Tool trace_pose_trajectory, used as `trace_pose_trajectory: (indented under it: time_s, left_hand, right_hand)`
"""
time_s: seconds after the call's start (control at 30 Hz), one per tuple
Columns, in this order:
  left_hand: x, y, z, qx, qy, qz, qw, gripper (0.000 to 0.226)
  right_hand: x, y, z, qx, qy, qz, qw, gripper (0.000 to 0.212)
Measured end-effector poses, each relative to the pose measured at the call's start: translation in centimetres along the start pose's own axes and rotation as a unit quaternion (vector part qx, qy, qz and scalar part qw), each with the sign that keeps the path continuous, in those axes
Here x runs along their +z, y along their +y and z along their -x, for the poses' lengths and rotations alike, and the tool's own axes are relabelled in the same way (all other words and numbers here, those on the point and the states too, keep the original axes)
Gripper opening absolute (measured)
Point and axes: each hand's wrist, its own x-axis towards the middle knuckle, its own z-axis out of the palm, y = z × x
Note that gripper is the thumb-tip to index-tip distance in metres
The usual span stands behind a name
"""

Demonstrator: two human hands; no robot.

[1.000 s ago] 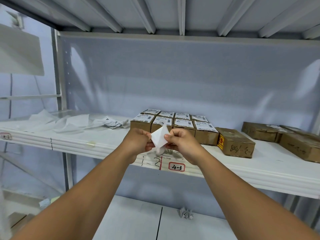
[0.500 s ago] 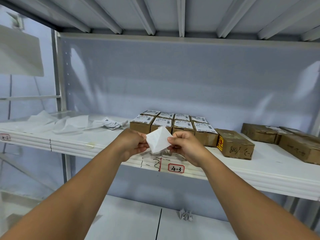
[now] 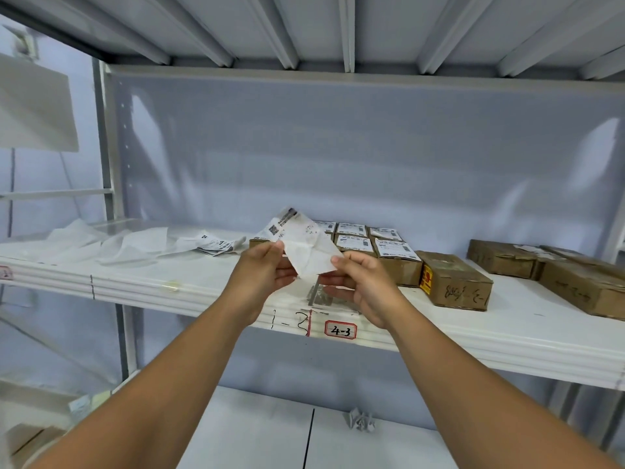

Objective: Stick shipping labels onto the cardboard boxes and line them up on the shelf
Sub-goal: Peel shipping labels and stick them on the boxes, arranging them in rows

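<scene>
Both my hands hold a shipping label sheet (image 3: 304,243) in front of the white shelf (image 3: 203,282). My left hand (image 3: 262,270) pinches its printed upper left part, which is peeling up. My right hand (image 3: 360,282) pinches the white backing at the lower right. Behind the sheet, several small labelled cardboard boxes (image 3: 395,258) stand in a tight block on the shelf. An unlabelled box (image 3: 455,280) with a red-and-yellow sticker sits just right of that block. Two more plain boxes (image 3: 575,280) lie at the far right.
Loose white backing sheets (image 3: 111,243) and a few printed labels (image 3: 214,245) lie on the shelf's left part. A tag reading 4-3 (image 3: 340,330) marks the shelf's front edge. A crumpled paper (image 3: 360,421) lies on the lower shelf. An upper shelf spans overhead.
The folded white sheet has opened: my left hand has drawn the printed label up and left, away from the backing in my right hand. Both hands have risen slightly.
</scene>
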Motion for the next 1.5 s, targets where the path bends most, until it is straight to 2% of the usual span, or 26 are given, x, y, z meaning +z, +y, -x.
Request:
trace_pose_trajectory:
  time_s: [0.13,0.27,0.33,0.43,0.57,0.7,0.8,0.87,1.0,1.2,1.5]
  left_hand:
    - [0.9,-1.0,-0.1,0.043,0.043,-0.111,0.992,0.043]
    - [1.2,-1.4,-0.4,0.056,0.110,-0.159,0.980,0.014]
    - [1.4,-1.5,-0.4,0.046,0.126,-0.163,0.977,0.011]
    - [1.8,-1.4,-0.1,0.039,0.130,-0.208,0.969,0.026]
    - [2.1,-1.3,-0.1,0.043,0.136,-0.270,0.952,0.039]
    - [1.9,-1.1,-0.3,0.025,0.125,-0.286,0.950,0.041]
    - [1.3,-1.4,-0.7,0.007,0.107,-0.242,0.964,0.040]
    - [0.9,-1.5,-1.1,-0.004,0.089,-0.215,0.972,0.038]
    - [0.1,-1.0,-1.2,0.003,0.034,-0.171,0.985,0.005]
    - [-0.7,-0.5,-1.3,0.012,0.032,-0.221,0.975,0.017]
    - [-1.7,-0.6,-1.5,0.001,-0.005,-0.252,0.968,0.013]
  right_hand:
    - [1.3,-0.1,0.0,-0.020,0.007,0.000,1.000,0.016]
    - [2.3,-0.4,-0.2,-0.040,0.045,0.013,0.998,0.019]
    - [2.8,-0.5,-0.3,-0.046,0.072,0.017,0.996,0.021]
    - [3.4,-0.4,-0.3,-0.046,0.085,0.044,0.994,0.025]
    - [4.0,0.4,-0.3,-0.042,0.066,0.174,0.982,0.032]
    - [3.6,0.5,-0.6,-0.015,0.103,0.167,0.980,0.018]
    - [3.1,0.3,-0.6,-0.006,0.090,0.185,0.979,0.008]
    - [2.9,0.1,-0.6,-0.001,0.077,0.202,0.976,0.010]
    - [2.6,-0.9,-0.7,-0.001,0.056,0.200,0.978,0.019]
    - [1.8,-1.1,-1.1,0.003,0.034,0.215,0.976,0.006]
    - [0.5,-0.8,-1.1,0.021,-0.009,0.262,0.965,0.016]
